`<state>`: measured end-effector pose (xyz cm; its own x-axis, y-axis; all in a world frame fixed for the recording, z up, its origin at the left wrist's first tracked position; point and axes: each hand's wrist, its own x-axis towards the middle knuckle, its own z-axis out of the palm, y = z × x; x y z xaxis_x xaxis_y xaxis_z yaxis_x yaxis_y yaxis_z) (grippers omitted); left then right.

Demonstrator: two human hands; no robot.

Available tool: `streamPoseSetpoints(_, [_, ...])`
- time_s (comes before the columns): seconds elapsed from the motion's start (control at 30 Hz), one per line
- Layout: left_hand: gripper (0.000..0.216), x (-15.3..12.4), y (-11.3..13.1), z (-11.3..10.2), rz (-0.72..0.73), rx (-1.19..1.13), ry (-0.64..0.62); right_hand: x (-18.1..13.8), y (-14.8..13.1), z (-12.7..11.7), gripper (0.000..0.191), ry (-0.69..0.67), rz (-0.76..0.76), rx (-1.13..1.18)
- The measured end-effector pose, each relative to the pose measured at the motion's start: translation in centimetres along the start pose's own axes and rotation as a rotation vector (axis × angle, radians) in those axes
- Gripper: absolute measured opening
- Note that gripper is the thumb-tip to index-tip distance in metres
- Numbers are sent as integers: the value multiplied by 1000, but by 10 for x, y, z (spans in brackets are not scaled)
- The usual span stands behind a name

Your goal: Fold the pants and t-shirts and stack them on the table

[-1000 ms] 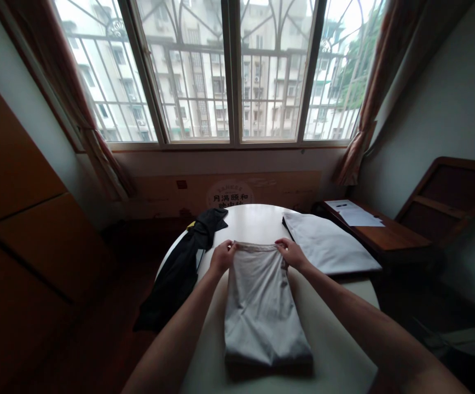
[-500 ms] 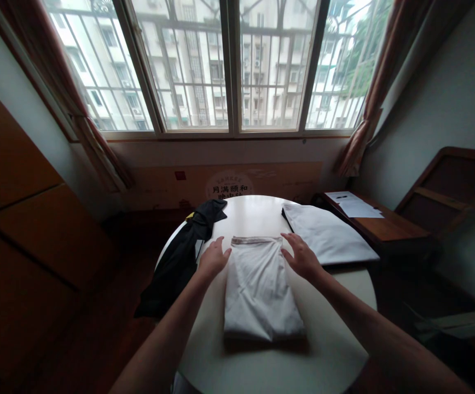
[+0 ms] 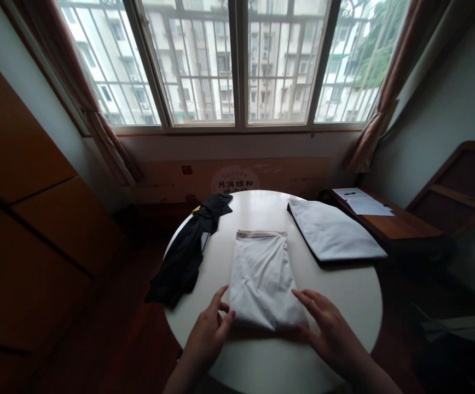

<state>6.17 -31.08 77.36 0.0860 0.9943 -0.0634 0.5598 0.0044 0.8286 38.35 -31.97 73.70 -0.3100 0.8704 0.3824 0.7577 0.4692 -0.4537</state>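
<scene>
A white garment (image 3: 264,279) lies folded into a neat block in the middle of the round table (image 3: 258,210), a beige band along its far edge. My left hand (image 3: 208,331) is at its near left corner, thumb and fingers apart. On the opposite side, my right hand (image 3: 325,323) is at the near right corner, fingers stretched and thumb apart. The fingertips of both hands are at the cloth's edges; whether they press on it I cannot tell. Neither hand grips anything.
Black clothing (image 3: 184,251) hangs over the table's left edge. A white folded cloth (image 3: 331,230) with dark fabric beneath lies at the right. Beyond it stands a wooden side table (image 3: 410,221) with papers (image 3: 369,206). A barred window (image 3: 237,65) is ahead.
Both hands have drawn back toward me, from beside the garment's far corners to its near corners. The garment has kept its place on the table. The view has shifted slightly.
</scene>
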Motion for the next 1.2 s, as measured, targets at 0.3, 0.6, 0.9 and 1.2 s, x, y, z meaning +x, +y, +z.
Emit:
streamPoseSetpoints(0.3, [59,4,2,7,48,5,-10,-5,-14,11,55,-30,300,196])
streamPoseSetpoints(0.6, [42,6,16,9,-134,444,-3,-8,-12,13,43,-47,346,138])
streamPoseSetpoints(0.9, [42,11,20,21,207,788,123,20,-21,-20,34,-41,196,89])
streamPoseSetpoints(1.2, [77,55,7,67,239,827,-145,153,-19,53,68,-322,87,-41])
